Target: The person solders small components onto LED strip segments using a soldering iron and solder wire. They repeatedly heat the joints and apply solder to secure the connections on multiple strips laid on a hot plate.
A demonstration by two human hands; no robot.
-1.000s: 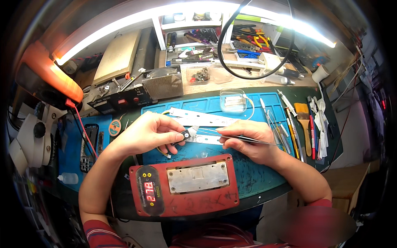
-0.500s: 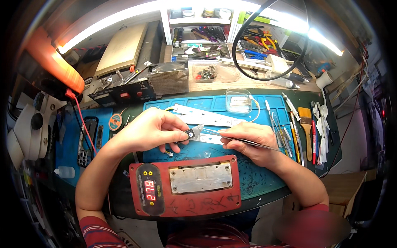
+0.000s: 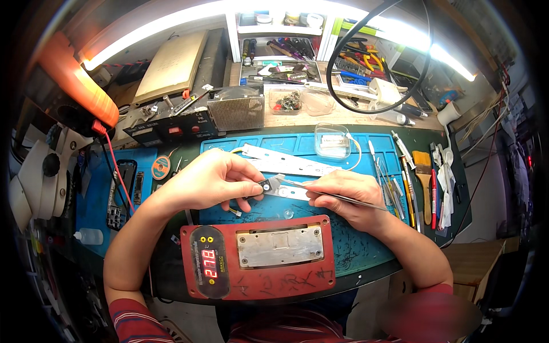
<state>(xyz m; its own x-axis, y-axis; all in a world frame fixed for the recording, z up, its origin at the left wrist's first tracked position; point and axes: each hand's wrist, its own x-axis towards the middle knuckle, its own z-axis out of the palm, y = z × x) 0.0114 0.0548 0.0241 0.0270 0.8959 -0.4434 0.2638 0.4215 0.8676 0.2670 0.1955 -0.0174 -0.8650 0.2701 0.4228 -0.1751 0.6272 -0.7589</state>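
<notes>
My left hand (image 3: 229, 182) is closed, with thumb and fingers pinching a small black piece (image 3: 266, 186) that bears a pale round mark. A greyish, shiny tip juts from its right side. In my right hand (image 3: 353, 195) I grip slim metal tweezers (image 3: 294, 183), their points at or very near that tip; whether they touch it is too small to tell. Beneath and behind my hands, white perforated strips (image 3: 286, 159) lie on the blue work mat (image 3: 357, 251). A short cable end (image 3: 235, 212) shows under my left hand.
Close to me sits a red heating plate (image 3: 309, 278) with a metal top and lit display. A clear lidded box (image 3: 332, 143) stands behind the strips. To the right lie a brush (image 3: 422, 171), pens and thin tools. A solder spool (image 3: 160, 167) is at left.
Both hands keep nearly the same place and grip. The tweezers' points have shifted slightly at the small piece, and the whole view has moved a little.
</notes>
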